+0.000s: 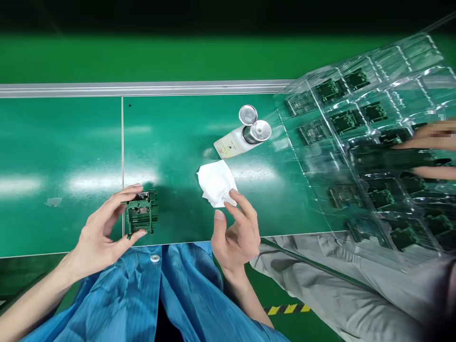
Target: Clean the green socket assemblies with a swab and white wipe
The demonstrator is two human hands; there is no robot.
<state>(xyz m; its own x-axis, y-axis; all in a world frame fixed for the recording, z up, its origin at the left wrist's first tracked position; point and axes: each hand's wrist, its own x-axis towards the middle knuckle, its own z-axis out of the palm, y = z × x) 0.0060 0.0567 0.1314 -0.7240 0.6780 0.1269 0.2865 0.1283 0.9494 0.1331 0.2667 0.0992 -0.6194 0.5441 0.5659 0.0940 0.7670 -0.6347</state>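
One seam point(122, 142) crosses the glossy green bench point(178, 142) under the left hand point(96, 240), which grips a circuit-board assembly point(141, 216); the right hand point(238, 232), fingers parted, overlaps a white wipe point(215, 183). Beyond both runs a metal rail point(178, 89); behind the right, striped floor tape point(289, 308).

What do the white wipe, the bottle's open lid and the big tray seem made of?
White wipe: likely tissue or thin cloth, matte, visibly creased. Open lid: silvery, shiny; perhaps metal or coated plastic. Big tray: probably moulded plastic, clear, glossy; bright glints along its ridges.
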